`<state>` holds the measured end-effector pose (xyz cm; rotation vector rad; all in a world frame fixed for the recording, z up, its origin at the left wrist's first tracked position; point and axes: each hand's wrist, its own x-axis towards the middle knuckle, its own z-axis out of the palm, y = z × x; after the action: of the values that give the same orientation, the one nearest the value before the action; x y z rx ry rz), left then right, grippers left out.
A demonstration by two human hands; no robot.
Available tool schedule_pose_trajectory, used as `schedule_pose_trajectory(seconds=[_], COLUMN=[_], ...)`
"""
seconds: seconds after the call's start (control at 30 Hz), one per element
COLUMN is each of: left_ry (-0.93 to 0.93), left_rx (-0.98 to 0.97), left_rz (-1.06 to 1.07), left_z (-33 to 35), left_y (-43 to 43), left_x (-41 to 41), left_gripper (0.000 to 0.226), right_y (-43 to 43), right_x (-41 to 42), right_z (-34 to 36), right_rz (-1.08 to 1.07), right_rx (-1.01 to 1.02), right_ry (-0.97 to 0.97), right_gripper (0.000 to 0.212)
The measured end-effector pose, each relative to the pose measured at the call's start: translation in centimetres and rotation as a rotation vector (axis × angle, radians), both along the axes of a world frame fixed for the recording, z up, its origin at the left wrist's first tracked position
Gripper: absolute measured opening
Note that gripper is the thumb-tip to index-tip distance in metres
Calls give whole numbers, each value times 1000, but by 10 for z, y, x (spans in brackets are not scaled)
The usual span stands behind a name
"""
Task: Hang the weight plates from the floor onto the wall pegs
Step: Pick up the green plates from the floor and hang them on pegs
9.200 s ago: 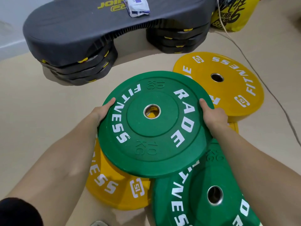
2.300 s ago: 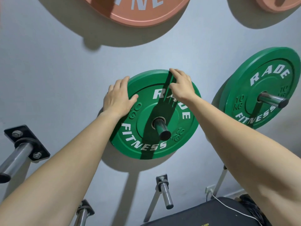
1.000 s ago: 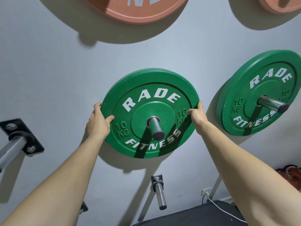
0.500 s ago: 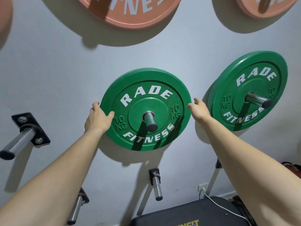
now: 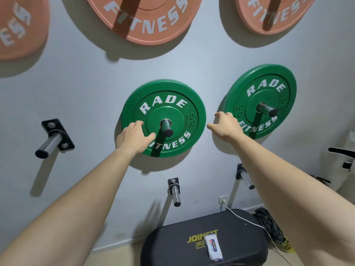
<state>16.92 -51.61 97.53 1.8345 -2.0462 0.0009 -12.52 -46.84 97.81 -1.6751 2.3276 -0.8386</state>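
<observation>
A green 10 kg plate (image 5: 172, 100) hangs flat against the grey wall on a steel peg (image 5: 166, 127) through its centre hole. My left hand (image 5: 134, 139) is over the plate's lower-left face with fingers apart, gripping nothing. My right hand (image 5: 224, 125) is off the plate, in the gap to its right, fingers loosely spread and empty. A second green plate (image 5: 269, 89) hangs on its own peg (image 5: 267, 110) further right.
Bare pegs stick out at the left (image 5: 50, 143), lower middle (image 5: 175, 194) and lower right (image 5: 246, 179). Three salmon plates (image 5: 153, 25) hang above. Below stands a black step platform (image 5: 192, 252) with a white packet (image 5: 213, 248); a white cable (image 5: 249, 221) runs from a socket.
Both hands have let go of the green plate's rim. The right hand has drawn away to the right; the left has slid onto the plate's face. The view has pulled back.
</observation>
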Motion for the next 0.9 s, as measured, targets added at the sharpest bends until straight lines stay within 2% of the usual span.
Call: schedule_pose_trajectory(seconds=[0.3, 0.53, 0.9], left_ry=[-52, -19, -1], left_rx=[25, 34, 56], left_rz=[-97, -162, -238], left_z=[-19, -34, -37], left_y=[127, 223, 329], left_x=[42, 69, 49], left_gripper=[69, 66, 66], right_y=[130, 244, 359], right_x=[61, 112, 113], right_z=[-9, -30, -37], right_rz=[-19, -17, -29], right_rx=[40, 87, 117], right_ry=[136, 319, 384], right_gripper=[76, 70, 63])
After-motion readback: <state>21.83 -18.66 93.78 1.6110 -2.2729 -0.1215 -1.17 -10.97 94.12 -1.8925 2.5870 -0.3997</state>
